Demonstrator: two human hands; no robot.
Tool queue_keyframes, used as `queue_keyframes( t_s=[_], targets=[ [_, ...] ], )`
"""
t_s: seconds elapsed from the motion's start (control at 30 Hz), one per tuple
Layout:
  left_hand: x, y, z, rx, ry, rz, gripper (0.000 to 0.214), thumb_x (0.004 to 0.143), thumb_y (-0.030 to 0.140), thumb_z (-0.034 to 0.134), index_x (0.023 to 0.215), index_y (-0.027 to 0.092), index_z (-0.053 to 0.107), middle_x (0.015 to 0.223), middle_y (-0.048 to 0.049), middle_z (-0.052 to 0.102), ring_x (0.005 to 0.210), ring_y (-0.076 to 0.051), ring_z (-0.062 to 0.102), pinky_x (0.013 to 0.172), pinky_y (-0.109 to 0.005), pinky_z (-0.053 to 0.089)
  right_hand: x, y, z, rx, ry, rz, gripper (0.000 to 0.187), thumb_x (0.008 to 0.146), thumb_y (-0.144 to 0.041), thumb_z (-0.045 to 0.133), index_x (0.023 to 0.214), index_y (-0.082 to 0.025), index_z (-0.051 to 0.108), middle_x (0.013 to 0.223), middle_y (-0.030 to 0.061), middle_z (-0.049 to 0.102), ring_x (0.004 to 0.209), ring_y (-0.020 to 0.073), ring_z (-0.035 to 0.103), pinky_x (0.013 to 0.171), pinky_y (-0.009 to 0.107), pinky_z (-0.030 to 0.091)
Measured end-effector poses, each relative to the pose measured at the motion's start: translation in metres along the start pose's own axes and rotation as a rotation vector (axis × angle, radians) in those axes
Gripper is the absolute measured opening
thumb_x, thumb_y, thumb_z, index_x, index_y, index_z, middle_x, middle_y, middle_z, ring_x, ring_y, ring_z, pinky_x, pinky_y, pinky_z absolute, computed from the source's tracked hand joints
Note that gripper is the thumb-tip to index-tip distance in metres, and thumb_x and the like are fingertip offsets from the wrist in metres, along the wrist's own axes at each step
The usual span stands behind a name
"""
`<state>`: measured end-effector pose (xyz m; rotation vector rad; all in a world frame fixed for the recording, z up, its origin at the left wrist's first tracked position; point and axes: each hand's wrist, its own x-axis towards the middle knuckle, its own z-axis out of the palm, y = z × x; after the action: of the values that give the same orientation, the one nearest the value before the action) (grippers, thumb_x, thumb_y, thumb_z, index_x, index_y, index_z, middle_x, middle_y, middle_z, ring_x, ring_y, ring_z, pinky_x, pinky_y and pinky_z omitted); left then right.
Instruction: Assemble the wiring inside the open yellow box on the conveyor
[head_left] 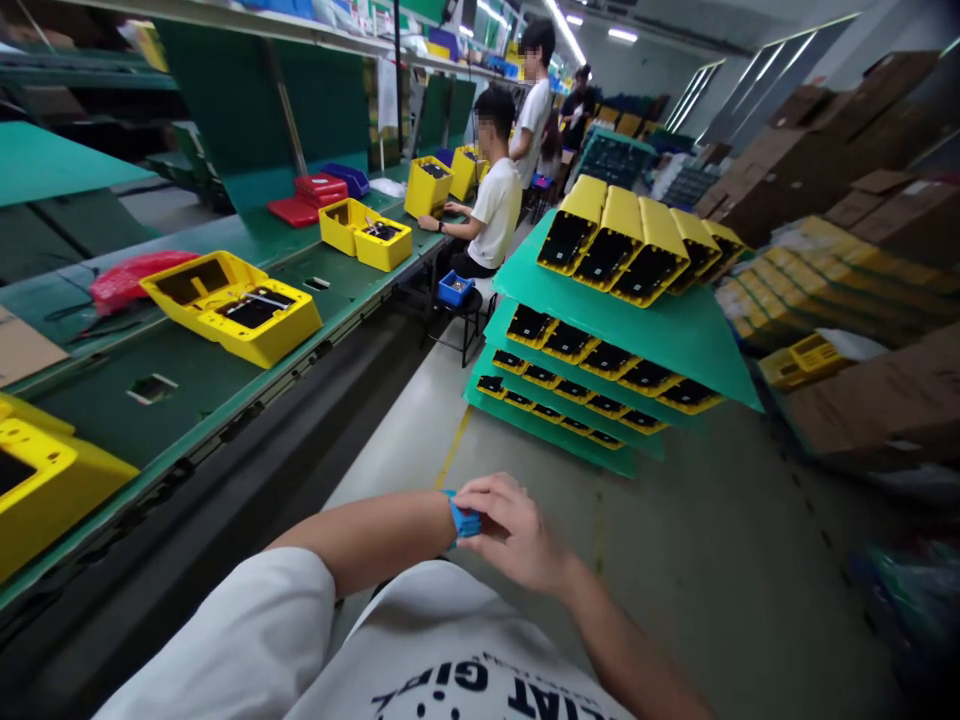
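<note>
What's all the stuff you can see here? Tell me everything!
workbench: one, green, along the left
yellow casings: several, yellow, spread along the workbench
red trays: a few, red, far end of the workbench
green sheets: several stacked, green, on the floor ahead
stacked casings: many, yellow and black, in rows between and on top of the green sheets
cardboard boxes: many, brown, on the right
blue bin: one, blue, on a stool
seated person: one, white shirt, at the workbench
standing people: two, behind the seated person
wrist strap: one, blue, on the left wrist
left forearm: one, its hand hidden
right hand: one, fingertips on the wrist strap
</note>
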<state>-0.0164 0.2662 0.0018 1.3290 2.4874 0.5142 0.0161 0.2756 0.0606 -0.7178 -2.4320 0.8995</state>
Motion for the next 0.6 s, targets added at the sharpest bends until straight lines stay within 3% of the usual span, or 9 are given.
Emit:
queue_keyframes(
  t_s=[0.1,0.23,0.33,0.43,0.53,0.6],
  targets=[
    [0.048,0.024,-0.002,0.275,-0.091,0.119,0.063,0.061,-0.011,0.061,0.119,0.012,0.058,0.111,-0.0076,0.067,0.1,-0.025,0.066,0.079,-0.026,0.061,0.039,0.021,-0.028,-0.018,0.013,-0.01,0.038,0.078,-0.028,0.068,0.115,-0.029,0.06,0.111,0.0047,0.063,0.1,0.021,0.056,0.089,0.039,0.044],
    [0.099,0.069,-0.003,0.596,-0.169,0.337,0.075,0.046,-0.02,0.064,0.115,0.008,0.059,0.113,-0.0093,0.066,0.099,-0.024,0.066,0.084,-0.023,0.059,0.065,0.061,-0.06,0.022,0.133,0.115,0.036,0.077,-0.026,0.068,0.112,-0.029,0.06,0.111,0.0051,0.062,0.102,0.0211,0.055,0.09,0.038,0.045],
    [0.125,0.107,0.001,0.77,-0.214,0.484,0.076,0.043,-0.021,0.064,0.114,0.004,0.058,0.112,-0.0104,0.065,0.094,-0.026,0.067,0.084,-0.027,0.06,0.073,0.094,-0.084,0.071,0.189,0.165,0.033,0.077,-0.025,0.069,0.109,-0.028,0.06,0.111,0.0047,0.062,0.103,0.0201,0.056,0.09,0.037,0.046],
    [0.142,0.145,0.014,0.899,-0.2,0.529,0.078,0.036,-0.026,0.062,0.11,-0.003,0.058,0.107,-0.0137,0.067,0.088,-0.025,0.068,0.081,-0.023,0.059,0.078,0.127,-0.11,0.098,0.219,0.171,0.031,0.077,-0.026,0.069,0.107,-0.027,0.061,0.11,0.0053,0.063,0.104,0.0201,0.056,0.091,0.037,0.046],
    [0.156,0.176,0.042,0.885,-0.152,0.515,0.08,0.033,-0.029,0.06,0.108,-0.002,0.06,0.104,-0.0132,0.068,0.085,-0.024,0.069,0.079,-0.022,0.059,0.081,0.161,-0.137,0.091,0.216,0.202,0.031,0.077,-0.026,0.069,0.108,-0.027,0.061,0.112,0.0055,0.062,0.106,0.0206,0.055,0.094,0.038,0.045],
    [0.17,0.193,0.067,0.635,-0.095,0.462,0.078,0.036,-0.028,0.06,0.108,0.002,0.062,0.106,-0.0112,0.068,0.09,-0.023,0.068,0.081,-0.023,0.059,0.082,0.186,-0.16,0.105,0.203,0.196,0.029,0.079,-0.026,0.067,0.108,-0.027,0.061,0.112,0.0055,0.062,0.107,0.0205,0.055,0.095,0.038,0.045]
  ],
)
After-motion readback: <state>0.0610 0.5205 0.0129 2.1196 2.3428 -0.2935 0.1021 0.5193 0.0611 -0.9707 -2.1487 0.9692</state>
